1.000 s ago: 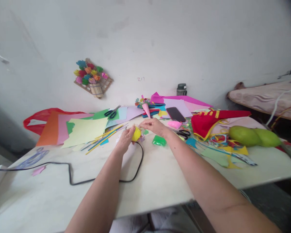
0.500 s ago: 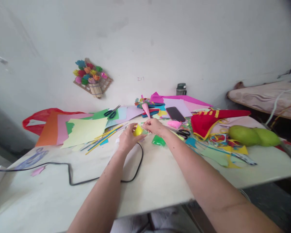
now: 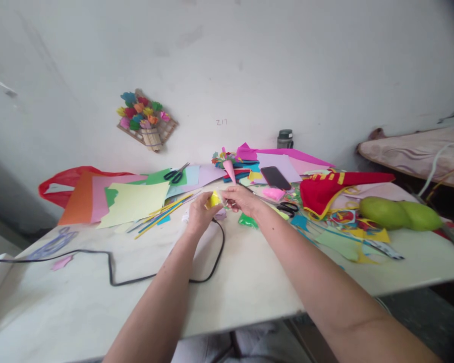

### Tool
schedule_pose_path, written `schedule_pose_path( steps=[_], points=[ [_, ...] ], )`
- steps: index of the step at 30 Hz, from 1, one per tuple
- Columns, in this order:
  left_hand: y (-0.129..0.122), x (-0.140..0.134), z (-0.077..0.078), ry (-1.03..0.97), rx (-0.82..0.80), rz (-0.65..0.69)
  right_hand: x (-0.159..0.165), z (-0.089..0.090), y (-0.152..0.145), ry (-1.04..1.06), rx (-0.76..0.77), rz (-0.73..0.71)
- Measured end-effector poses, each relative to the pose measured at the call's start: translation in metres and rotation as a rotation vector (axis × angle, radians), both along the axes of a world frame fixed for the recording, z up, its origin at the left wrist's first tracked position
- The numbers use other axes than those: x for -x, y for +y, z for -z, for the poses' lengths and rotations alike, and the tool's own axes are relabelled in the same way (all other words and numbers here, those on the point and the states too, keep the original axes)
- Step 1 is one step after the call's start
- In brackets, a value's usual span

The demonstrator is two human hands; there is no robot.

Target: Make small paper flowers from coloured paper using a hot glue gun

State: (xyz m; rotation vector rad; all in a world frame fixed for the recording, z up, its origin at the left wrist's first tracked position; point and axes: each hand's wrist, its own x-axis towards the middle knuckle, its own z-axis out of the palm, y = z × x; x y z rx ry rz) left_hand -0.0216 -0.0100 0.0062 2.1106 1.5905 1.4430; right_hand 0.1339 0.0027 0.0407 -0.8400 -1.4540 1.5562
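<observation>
Between my two hands is a small clear plastic packet with something bright yellow inside, a yellow packet (image 3: 214,199). My left hand (image 3: 200,212) grips its left side, thumb below and fingers above. The fingers of my right hand (image 3: 242,200) pinch the clear plastic at its right end. A green packet (image 3: 247,220) lies on the table just under my right wrist. Beyond that wrist are a pink packet (image 3: 273,194) and black-handled scissors (image 3: 287,208). My fingers partly cover the yellow packet, so whether its plastic is torn cannot be seen.
A black cable (image 3: 136,281) runs across the table's front left. Coloured paper sheets (image 3: 136,204), paper strips (image 3: 162,217) and a second pair of scissors (image 3: 176,174) lie at left. To the right are a phone (image 3: 275,178), a red cloth (image 3: 321,194) and green fruits (image 3: 386,213).
My right hand has shifted slightly and its fingers have curled more closely over the packet's right end. The yellow packet has turned a little in my left hand.
</observation>
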Motion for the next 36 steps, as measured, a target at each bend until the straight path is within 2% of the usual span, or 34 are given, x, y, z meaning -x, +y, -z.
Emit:
schedule_pose_path(
  steps=[7, 13, 23, 31, 36],
  points=[
    [-0.004, -0.001, -0.004, -0.109, 0.042, 0.003, -0.002, 0.001, 0.002, -0.013, -0.044, -0.010],
    [-0.008, -0.002, -0.010, -0.106, 0.105, -0.029, -0.009, 0.002, 0.007, -0.034, -0.090, -0.047],
    [-0.005, 0.001, -0.007, -0.118, 0.066, 0.002, -0.010, 0.005, 0.009, -0.033, -0.061, -0.042],
    [-0.004, 0.003, -0.006, -0.088, 0.062, 0.007, -0.016, 0.001, 0.009, -0.019, -0.082, -0.140],
    [-0.005, 0.002, -0.006, -0.081, 0.056, 0.011, -0.017, 0.006, 0.014, -0.020, -0.107, -0.149]
  ],
)
